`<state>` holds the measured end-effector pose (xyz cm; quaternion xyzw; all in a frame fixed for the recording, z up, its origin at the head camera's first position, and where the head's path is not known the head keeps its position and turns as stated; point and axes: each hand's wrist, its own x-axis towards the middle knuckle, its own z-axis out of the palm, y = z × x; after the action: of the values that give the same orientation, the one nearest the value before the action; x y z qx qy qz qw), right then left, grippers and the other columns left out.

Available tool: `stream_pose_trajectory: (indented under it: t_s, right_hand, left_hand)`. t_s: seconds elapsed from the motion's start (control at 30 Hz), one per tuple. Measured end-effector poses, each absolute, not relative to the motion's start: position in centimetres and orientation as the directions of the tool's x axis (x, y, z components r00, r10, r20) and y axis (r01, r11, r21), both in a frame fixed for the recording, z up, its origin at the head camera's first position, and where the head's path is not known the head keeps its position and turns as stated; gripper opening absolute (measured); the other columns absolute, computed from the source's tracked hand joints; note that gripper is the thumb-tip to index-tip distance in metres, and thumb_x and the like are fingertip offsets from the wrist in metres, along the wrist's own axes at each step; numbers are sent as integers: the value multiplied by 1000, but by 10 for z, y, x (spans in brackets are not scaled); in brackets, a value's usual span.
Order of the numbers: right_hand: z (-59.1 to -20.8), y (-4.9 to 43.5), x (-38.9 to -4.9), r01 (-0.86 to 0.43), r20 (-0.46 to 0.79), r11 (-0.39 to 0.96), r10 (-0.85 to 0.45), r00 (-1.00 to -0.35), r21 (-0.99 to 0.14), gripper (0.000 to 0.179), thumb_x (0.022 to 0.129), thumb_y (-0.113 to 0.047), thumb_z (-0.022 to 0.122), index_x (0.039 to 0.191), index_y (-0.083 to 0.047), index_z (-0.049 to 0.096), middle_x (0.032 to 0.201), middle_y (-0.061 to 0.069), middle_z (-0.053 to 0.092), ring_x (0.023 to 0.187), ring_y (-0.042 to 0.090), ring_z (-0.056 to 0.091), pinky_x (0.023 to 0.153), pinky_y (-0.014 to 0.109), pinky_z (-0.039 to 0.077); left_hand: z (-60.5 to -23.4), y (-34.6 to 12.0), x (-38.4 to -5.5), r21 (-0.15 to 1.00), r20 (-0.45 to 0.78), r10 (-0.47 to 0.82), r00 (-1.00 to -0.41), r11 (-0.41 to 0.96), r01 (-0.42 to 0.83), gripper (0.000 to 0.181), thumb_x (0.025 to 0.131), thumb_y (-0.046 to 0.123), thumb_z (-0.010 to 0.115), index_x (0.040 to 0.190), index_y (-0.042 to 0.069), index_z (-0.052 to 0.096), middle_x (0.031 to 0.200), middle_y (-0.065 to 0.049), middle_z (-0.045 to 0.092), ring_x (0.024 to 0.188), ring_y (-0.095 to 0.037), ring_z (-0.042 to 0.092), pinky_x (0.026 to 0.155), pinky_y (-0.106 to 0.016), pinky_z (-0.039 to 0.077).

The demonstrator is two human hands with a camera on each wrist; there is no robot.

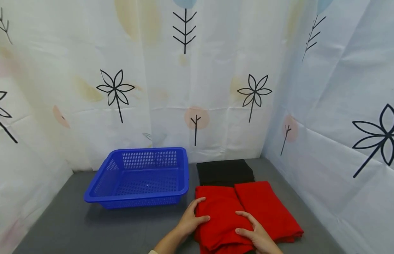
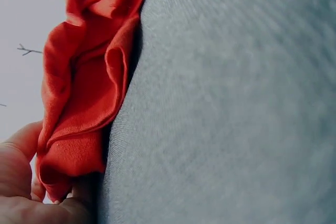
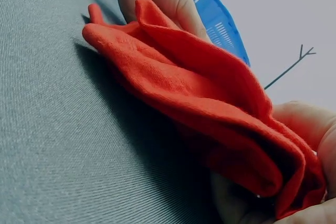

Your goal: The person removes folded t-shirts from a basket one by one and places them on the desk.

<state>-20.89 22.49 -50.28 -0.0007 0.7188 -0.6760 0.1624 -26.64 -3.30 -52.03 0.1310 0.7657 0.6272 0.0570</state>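
Observation:
A folded red cloth [image 1: 220, 215] lies between my two hands near the front of the table. My left hand [image 1: 189, 220] grips its left side, thumb on top. On the right side, my right hand [image 1: 260, 236] holds the front right edge, its thumb lying over the cloth. Both wrist views show loose folded layers along the edge; in the right wrist view fingers curl beneath the red cloth [image 3: 184, 87] and a dark shadow lies under it. Beside it, partly overlapped, is a second folded red cloth [image 1: 267, 206].
A blue plastic basket [image 1: 136, 197] with slotted walls stands at the back left. Behind the red cloths lies a folded black cloth [image 1: 225, 171]. Patterned white curtains [image 1: 216, 70] enclose the grey table [image 1: 120, 229] at the back and sides.

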Motion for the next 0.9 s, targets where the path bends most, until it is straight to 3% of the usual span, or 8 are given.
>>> stream_pose_trajectory:
  t_s: [0.23,0.43,0.6,0.9]
  right_hand:
    - [-507,228,-203,239,-274,214,-150,-950,-947,61,94,-23,66,146,-5,38,141,29,38,112,32,51,88,50,52]
    - [-508,228,-196,212,-276,298,-192,-942,-931,60,94,-27,67,144,-5,41,135,23,48,106,27,54,87,49,52]
    - [-504,222,-193,192,-268,381,-157,-951,-905,58,90,-27,70,140,-9,48,133,21,50,108,32,52,86,51,50]
    - [-495,218,-192,190,-256,352,-153,-955,-917,58,89,-19,72,140,-6,47,135,24,46,112,35,49,87,51,50]
  left_hand:
    - [-527,-31,-262,965,89,278,-956,212,151,66,78,17,80,138,11,53,146,-24,40,121,-37,53,96,-48,48]
    - [-529,-36,-251,955,81,249,-965,259,147,66,76,18,81,136,9,55,145,-26,41,121,-39,52,97,-51,47]
    - [-526,-38,-246,953,58,221,-974,278,120,65,76,17,80,136,10,55,142,-24,46,123,-40,50,101,-57,43]
    - [-517,-34,-242,921,84,158,-984,365,137,65,74,14,80,134,10,57,136,-26,52,120,-43,52,99,-60,43]
